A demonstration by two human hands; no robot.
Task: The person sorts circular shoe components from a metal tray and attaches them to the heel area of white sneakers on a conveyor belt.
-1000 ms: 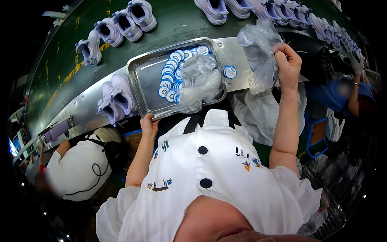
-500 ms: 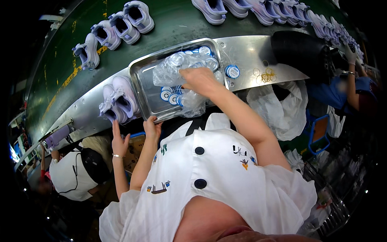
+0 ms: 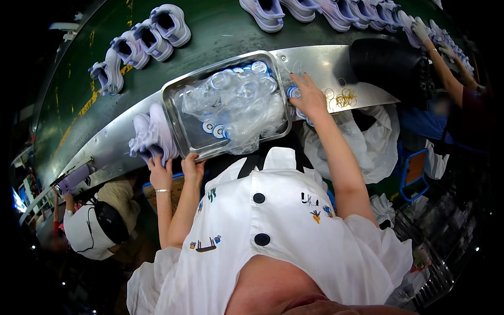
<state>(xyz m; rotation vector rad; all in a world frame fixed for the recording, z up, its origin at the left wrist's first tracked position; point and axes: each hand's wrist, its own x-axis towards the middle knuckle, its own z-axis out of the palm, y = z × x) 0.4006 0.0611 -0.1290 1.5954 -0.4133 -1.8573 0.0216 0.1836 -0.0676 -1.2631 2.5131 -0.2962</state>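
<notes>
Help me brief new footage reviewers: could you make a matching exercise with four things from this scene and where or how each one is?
Column one
1. Left hand
2. Right hand
3. Thin loops
4. Plastic film

Column two
A. Yellow, lying on the metal ledge
B. At the near left corner of the metal tray
C. Clear and crumpled, inside the tray
D. Over the round blue-rimmed pieces to the right of the tray

Right pairs: 1-B, 2-D, 3-A, 4-C
</notes>
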